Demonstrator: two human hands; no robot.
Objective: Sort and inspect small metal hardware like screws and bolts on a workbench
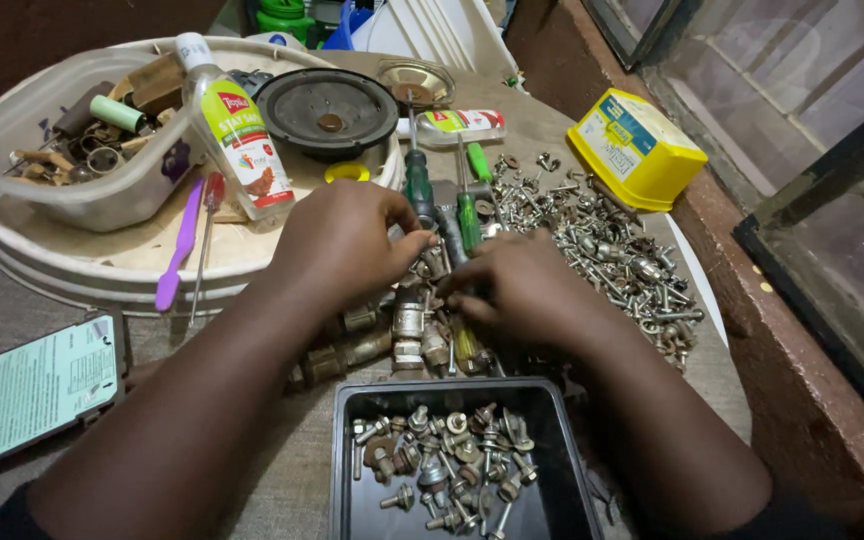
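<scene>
Metal fittings [414,322]: clustered mid-table, under both hands.
Left hand [337,243]: fingers curled, tips pinching among fittings; exact piece unclear.
Right hand [519,285]: fingers bent onto the pile; grip cannot be told.
Black tray [562,470]: just below, holding bolts.
Loose screws [612,250]: heaped right.
Green screwdrivers [467,215]: just beyond fingertips.

I count: two green-handled screwdrivers [419,185], two clear bottles [232,125], one yellow box [635,148], one black tray [352,480], one speaker cone [327,110], loose screws [612,250] uncountable.
</scene>
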